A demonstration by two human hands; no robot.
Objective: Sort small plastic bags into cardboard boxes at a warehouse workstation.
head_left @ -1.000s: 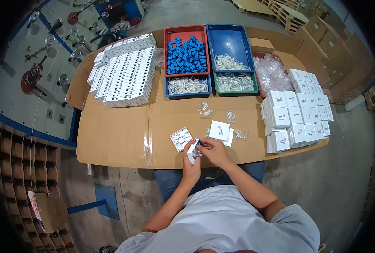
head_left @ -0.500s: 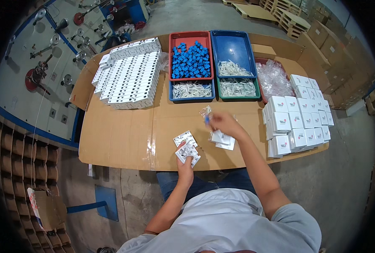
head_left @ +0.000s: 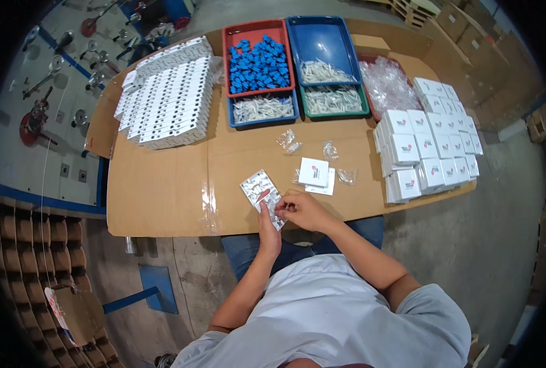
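Observation:
My left hand (head_left: 268, 232) grips a printed white leaflet (head_left: 257, 186) by its lower part, thumb on top, just above the table's near edge. The sheet is covered in small grey drawings and shows a reddish mark in the middle. My right hand (head_left: 303, 210) is closed in a pinch over the leaflet's right edge; what its fingertips hold is hidden. Beyond the right hand a small flat white box (head_left: 313, 172) lies on a white card (head_left: 327, 186). Around them are small clear bags of parts: one bag (head_left: 289, 142), another bag (head_left: 329, 150) and a third (head_left: 346, 176).
At the back stand a red tray (head_left: 228, 61) of blue plastic pieces, blue and green trays (head_left: 365, 104) of white pieces, and a bin of clear bags (head_left: 389, 86). White boxes are stacked left (head_left: 168, 98) and right (head_left: 429, 144) on the cardboard-covered table (head_left: 156, 196).
My right hand has come back from above the small box to the leaflet; the blue piece seen in it is no longer visible. The view has shifted, so the table sits higher.

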